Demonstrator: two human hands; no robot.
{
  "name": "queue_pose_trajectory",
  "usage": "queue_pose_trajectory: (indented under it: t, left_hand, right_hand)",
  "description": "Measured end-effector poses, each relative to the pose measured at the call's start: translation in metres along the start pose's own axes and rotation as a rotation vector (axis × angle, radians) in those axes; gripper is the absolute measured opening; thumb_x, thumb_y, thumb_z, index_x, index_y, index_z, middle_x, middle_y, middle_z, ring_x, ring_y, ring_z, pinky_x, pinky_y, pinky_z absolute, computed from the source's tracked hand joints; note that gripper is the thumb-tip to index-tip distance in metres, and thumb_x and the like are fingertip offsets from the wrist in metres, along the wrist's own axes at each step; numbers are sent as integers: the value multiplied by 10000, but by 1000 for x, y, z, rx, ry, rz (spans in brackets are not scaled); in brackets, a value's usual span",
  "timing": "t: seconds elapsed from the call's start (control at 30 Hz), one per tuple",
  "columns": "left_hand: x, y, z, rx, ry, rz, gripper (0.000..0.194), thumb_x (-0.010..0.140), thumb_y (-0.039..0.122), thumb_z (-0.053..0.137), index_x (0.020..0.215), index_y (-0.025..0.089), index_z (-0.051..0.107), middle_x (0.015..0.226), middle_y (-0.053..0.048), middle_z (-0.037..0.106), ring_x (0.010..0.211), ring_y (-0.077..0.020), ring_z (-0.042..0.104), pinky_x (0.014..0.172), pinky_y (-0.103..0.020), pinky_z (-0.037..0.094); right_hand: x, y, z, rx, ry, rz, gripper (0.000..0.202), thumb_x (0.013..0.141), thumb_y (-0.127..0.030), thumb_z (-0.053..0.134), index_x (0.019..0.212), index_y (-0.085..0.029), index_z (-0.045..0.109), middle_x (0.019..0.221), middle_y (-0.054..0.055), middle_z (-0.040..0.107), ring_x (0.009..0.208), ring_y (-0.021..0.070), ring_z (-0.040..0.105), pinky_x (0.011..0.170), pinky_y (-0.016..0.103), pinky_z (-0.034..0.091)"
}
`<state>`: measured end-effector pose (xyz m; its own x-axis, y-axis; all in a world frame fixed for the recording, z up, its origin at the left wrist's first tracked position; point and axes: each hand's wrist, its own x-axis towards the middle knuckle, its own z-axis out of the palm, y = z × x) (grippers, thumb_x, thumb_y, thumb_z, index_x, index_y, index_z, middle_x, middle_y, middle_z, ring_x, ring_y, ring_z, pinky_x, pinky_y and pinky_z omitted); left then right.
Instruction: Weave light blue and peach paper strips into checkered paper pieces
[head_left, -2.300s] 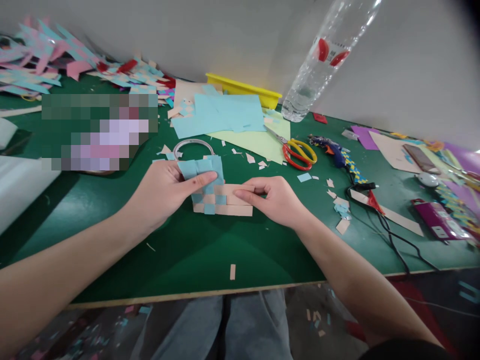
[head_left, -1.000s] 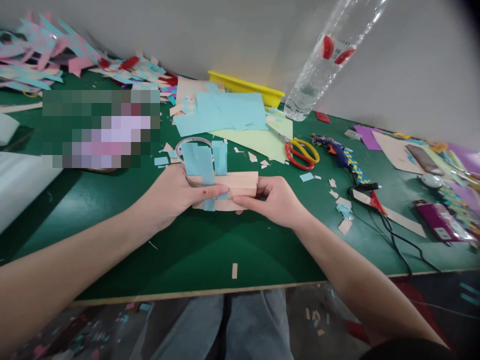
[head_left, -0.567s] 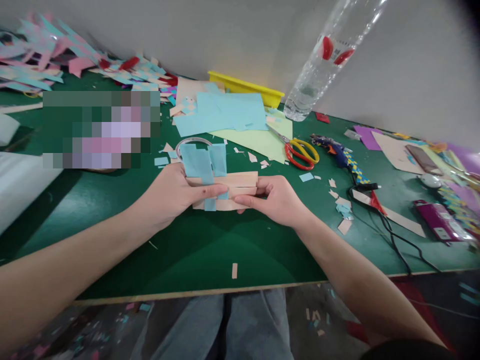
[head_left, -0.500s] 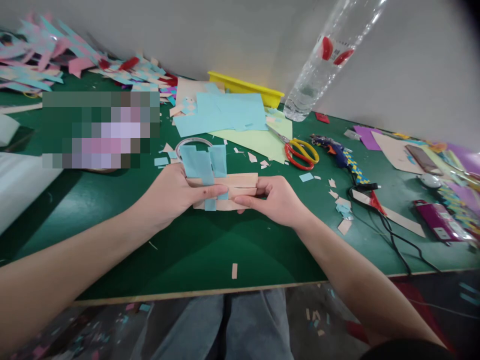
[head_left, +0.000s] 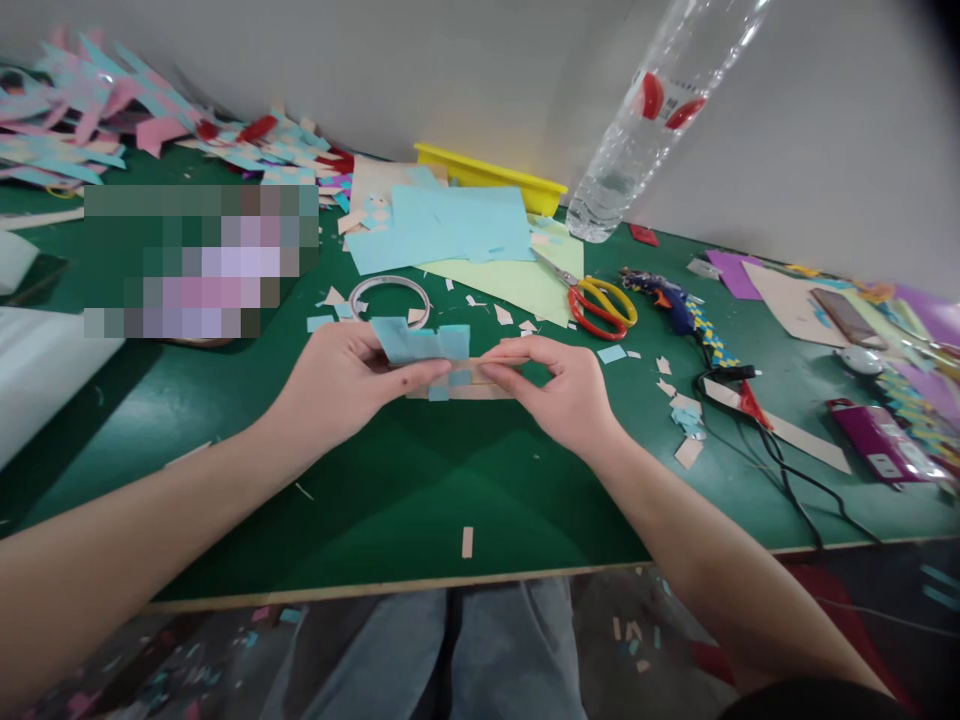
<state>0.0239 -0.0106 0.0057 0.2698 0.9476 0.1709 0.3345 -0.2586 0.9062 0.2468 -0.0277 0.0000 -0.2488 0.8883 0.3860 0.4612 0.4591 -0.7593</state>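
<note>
Between my hands, above the green table, is a small piece of woven paper strips (head_left: 459, 378), pale peach ones crossed by light blue ones. Blue strip ends (head_left: 426, 341) stick up from its far side. My left hand (head_left: 349, 380) is closed on the left part, its thumb lying along the near face. At the right end my right hand (head_left: 559, 385) pinches the peach strips between thumb and fingers. The fingers behind the paper are partly hidden. Just beyond my left hand lies a roll of tape (head_left: 391, 283) on the table.
Scissors (head_left: 596, 305) with red and yellow handles lie beyond my right hand, near blue paper sheets (head_left: 465, 222). A plastic bottle (head_left: 630, 160) stands at the back, beside a yellow tray (head_left: 491, 178). Black cables (head_left: 780, 460) and a purple pack (head_left: 885, 440) are at right.
The woven paper has tilted and shifted slightly right, so its face looks narrower. The blue ends have dropped away from the tape roll, which shows fully. My right fingers have moved onto the strips' top edge.
</note>
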Motion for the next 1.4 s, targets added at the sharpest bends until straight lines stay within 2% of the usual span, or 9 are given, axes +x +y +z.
queue_pose_trajectory:
  t: [0.1,0.23,0.37,0.47,0.63,0.9,1.1,1.2,1.4]
  left_hand:
    - [0,-3,2,-78,7,9,123,786,310,771,860,216,797,814,8,780,727,-154,680,684,-252,542]
    - [-1,-2,6,-140,-20,73,75,774,225,766,840,238,799,781,27,764,695,-128,665,659,-233,545]
    - [-1,0,8,-167,-71,61,59,760,225,759,811,221,789,790,17,762,698,-141,684,672,-245,569]
    - [0,1,6,-76,-43,25,92,762,287,745,801,223,797,764,13,770,683,-155,690,638,-240,554]
    - [0,0,5,90,-4,50,180,775,371,715,785,218,809,689,7,753,608,-151,640,547,-235,467]
    - [1,-4,5,16,-25,-14,164,771,371,725,817,238,810,766,4,777,691,-173,673,605,-241,497]
    - [0,-2,5,3,-55,-14,148,774,366,735,864,271,804,805,17,779,736,-189,698,621,-243,529]
    - [-2,1,5,8,-58,2,155,799,373,726,878,262,802,795,21,776,695,-171,682,604,-234,518]
    - [-1,-1,1,44,-16,23,181,839,376,712,902,230,797,840,16,778,753,-159,669,673,-229,501]
  right_hand:
    - [1,-2,-1,-37,-13,-46,103,886,-283,660,949,-228,721,948,11,749,857,164,682,826,322,545]
    - [2,-5,2,-69,-32,-183,261,852,-232,703,1109,-236,660,1055,28,726,983,184,658,920,369,504]
    - [2,-1,7,-38,29,-293,64,884,-196,670,923,-240,696,903,8,748,873,171,666,871,380,490]
    - [3,2,8,-17,29,-271,47,883,-195,678,890,-228,710,868,13,757,836,169,665,858,382,481]
    - [3,2,6,-9,16,-226,49,887,-246,680,870,-245,726,864,2,767,790,167,668,909,414,476]
    - [2,2,8,45,36,-199,42,863,-256,703,843,-244,738,827,-7,766,800,165,680,938,412,483]
    - [1,-2,8,56,6,-137,47,846,-246,700,804,-228,710,818,0,751,814,165,664,873,376,515]
    - [1,-3,7,23,0,-107,73,857,-273,685,799,-233,704,795,-6,744,794,163,656,873,378,521]
    - [1,-1,5,-5,14,-70,103,855,-284,692,775,-220,697,792,-4,736,779,155,652,866,360,524]
